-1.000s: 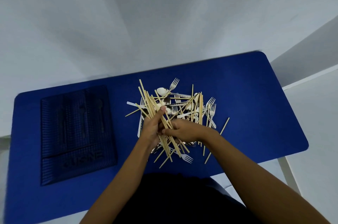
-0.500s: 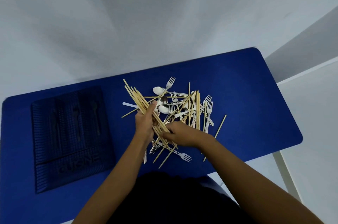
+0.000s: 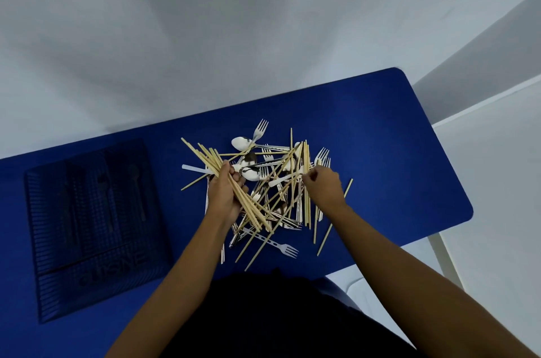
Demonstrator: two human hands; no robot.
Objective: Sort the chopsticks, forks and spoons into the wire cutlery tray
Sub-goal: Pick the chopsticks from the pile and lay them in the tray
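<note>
The left hand, just left of centre in the frame, is closed round a bundle of chopsticks near their middle, so that the sticks fan out toward the upper left and down toward the lower right. The right hand, right of centre, has its fingers curled and pinches the vertical chopsticks that lie on the right side of the pile. The pile sits mid-frame on the blue table, a tangle of chopsticks, forks and spoons, with one white fork lying apart at its lower edge. The wire cutlery tray lies well apart at the left of the frame; dim utensil shapes show in its compartments, but whether they are real pieces cannot be told. The chopsticks look light, stiff and smooth, so a loose bundle probably slides and splays. A firm wrap at mid-length, with the ends tapped level, should hold them best. The metal spoons and forks are likely heavier and slick, and the white ones look light. Each is best taken by the handle and drawn out lengthwise, since tines can catch crossing sticks.
</note>
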